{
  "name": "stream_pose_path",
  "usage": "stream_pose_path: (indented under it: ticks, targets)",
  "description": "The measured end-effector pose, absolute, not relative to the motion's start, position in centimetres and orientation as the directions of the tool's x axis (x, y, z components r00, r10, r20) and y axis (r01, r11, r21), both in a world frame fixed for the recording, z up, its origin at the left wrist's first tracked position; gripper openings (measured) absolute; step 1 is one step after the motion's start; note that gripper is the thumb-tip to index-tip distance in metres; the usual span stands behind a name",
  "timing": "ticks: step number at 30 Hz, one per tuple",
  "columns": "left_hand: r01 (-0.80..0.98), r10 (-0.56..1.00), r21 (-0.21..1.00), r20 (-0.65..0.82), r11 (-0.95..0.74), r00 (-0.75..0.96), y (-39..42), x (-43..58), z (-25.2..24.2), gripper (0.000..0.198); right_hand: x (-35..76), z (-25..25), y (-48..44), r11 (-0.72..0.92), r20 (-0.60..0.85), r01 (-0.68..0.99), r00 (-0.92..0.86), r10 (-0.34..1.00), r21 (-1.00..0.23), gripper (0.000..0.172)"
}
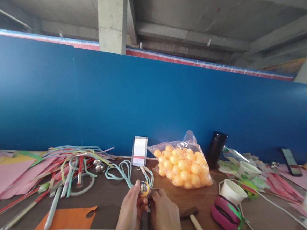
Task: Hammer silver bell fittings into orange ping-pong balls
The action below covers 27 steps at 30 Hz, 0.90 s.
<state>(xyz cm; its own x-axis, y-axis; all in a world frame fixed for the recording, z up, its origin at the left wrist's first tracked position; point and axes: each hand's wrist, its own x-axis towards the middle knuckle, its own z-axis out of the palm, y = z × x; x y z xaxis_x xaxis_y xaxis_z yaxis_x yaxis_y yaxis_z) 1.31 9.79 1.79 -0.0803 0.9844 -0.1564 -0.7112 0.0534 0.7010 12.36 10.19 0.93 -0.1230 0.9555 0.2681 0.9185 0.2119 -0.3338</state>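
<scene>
Above the worktop's (107, 203) near edge, the left hand (129, 209) has its fingers clamped on a shiny orange ball (144, 189); what the right hand's (165, 214) curled fingers grip, I cannot tell. The ball looks light, slippery and dentable: cradle its sides.

The held round piece (144, 189) is showing orange around shiny silver, the bagged balls (184, 175) are glowing plain orange, and the looped cord (112, 177) is looking pale blue. The pouch (223, 215) is showing magenta with a green ribbon (237, 213), the panel (154, 104) is gleaming blue, and the banner (186, 61) is carrying blue, white and red stripes
</scene>
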Motion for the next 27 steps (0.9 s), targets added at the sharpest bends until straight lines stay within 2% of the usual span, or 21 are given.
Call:
stream_pose_path:
  ticks: [17, 27]
  targets:
    - [-0.708, 0.984, 0.704, -0.158, 0.055, -0.081, 9.80, 1.23, 1.71, 0.033, 12.33, 1.04, 10.30, 0.199, 0.253, 0.913, -0.110, 0.961, -0.356, 0.022]
    - [-0.712, 0.981, 0.701, -0.165, 0.044, -0.101, 9.57, 1.31, 1.76, 0.031, 12.36, 1.01, 9.94, 0.199, 0.283, 0.873, -0.074, 0.956, -0.444, 0.017]
